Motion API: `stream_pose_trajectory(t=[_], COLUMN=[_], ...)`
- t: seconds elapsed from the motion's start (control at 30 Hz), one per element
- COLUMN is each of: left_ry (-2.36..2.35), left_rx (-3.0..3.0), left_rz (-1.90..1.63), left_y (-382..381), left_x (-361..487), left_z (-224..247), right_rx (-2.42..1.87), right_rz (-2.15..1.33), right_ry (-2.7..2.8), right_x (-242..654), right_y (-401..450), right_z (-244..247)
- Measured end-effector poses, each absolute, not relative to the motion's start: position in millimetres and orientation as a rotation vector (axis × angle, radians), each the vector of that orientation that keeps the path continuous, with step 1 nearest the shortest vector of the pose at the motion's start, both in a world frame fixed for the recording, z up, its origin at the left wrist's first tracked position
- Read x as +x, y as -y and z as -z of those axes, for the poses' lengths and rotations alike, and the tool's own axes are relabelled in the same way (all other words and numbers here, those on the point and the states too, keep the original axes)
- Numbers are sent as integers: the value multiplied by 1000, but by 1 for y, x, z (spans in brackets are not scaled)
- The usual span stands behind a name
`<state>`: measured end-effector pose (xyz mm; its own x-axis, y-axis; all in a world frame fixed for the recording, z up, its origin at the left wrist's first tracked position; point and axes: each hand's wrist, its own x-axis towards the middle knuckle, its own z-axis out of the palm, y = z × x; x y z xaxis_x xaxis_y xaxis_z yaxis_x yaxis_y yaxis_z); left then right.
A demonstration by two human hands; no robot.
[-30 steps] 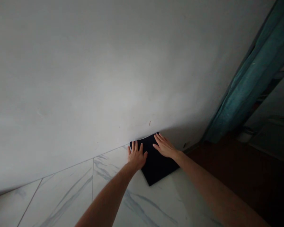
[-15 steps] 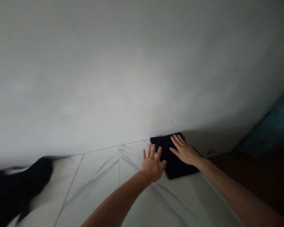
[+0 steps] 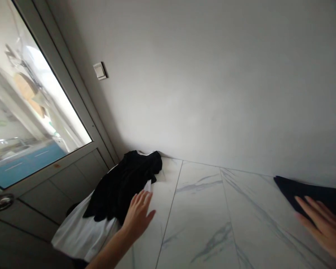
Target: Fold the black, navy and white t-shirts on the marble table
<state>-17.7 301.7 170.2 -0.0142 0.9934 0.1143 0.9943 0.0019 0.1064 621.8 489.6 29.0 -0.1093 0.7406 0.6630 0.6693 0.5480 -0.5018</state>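
The left hand (image 3: 138,215) is at about 8 o'clock from the middle of the head view, with its fingers spread and its grip apart, clamped on nothing. It is at the edge of a heap of black and white clothing (image 3: 114,194), so close to the white fabric that the view cannot settle whether they touch. It is also impossible to tell whether the black and white are one garment or two. The heap lies bunched on a marble-patterned tile floor (image 3: 201,224), at the foot of a white wall (image 3: 212,86) and against the lower panel of a glazed door (image 3: 30,112) at about 9 o'clock. A wall switch (image 3: 100,71) sits at about 10 o'clock.

The right hand (image 3: 323,228), cut off by the frame at about 4 o'clock, also has its grip apart. Its fingers (image 3: 310,211) lie spread over a dark cloth (image 3: 305,191) that rests flat on the tiles at the foot of the wall, running out of view at the right edge.

The step in hand appears to be the change from the flat dark cloth to the loose heap. The next move would seem to call for the left grip to close on a fold of that fabric, since it holds nothing yet.
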Motion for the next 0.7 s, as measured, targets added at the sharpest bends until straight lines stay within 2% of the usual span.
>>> stream_pose_trajectory(t=[0.1, 0.2, 0.4, 0.53, 0.7], left_ry=[2367, 2392, 2361, 2322, 2377], left_rx=[-2020, -2012, -2017, -2062, -1997], left_rz=[174, 180, 311, 441, 768], left_y=[-281, -257, -237, -236, -241], left_x=[-69, -87, -84, -88, -103], left_z=[-172, -166, -131, -107, -100], right_rx=[-1268, -1365, -1407, -1621, -1699], right_rz=[-62, -286, -710, -690, -549], right_ry=[1909, 2009, 2233, 2247, 2216], right_x=[508, 380, 150, 56, 16], right_y=[-445, -420, -471, -505, -521], right_z=[-46, -69, -132, -146, -140])
